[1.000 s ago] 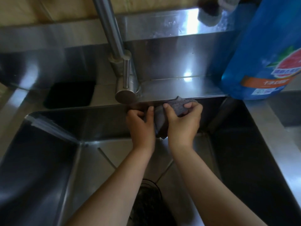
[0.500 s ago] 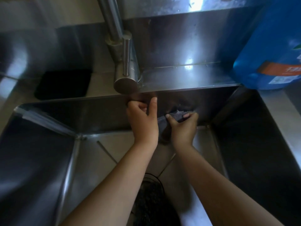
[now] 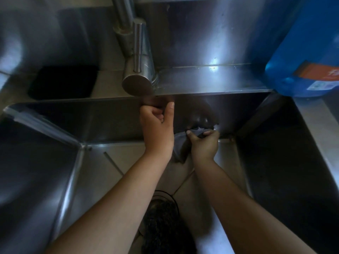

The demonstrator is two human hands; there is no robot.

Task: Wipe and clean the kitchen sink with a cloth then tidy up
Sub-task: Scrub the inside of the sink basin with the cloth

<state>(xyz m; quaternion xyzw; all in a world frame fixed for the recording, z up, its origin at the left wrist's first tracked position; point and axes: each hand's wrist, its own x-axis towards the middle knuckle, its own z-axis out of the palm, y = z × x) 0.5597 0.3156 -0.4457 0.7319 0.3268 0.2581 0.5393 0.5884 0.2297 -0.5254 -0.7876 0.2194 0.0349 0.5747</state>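
A kitchen: a deep stainless-steel sink with a steel faucet, a drain strainer, and a blue detergent bottle.

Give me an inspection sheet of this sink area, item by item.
Surface: steel sink, shiny, with a dark drain strainer in its floor.
Job's things: grey cloth, bunched low against the back wall.
Clutter: blue bottle on the ledge at the right back corner.
Hands: right hand grips the cloth; left hand is beside it, fingers curled, thumb up, holding nothing that shows.
Cables: nothing seen.
Surroundings: faucet on the back ledge; black square opening to its left.
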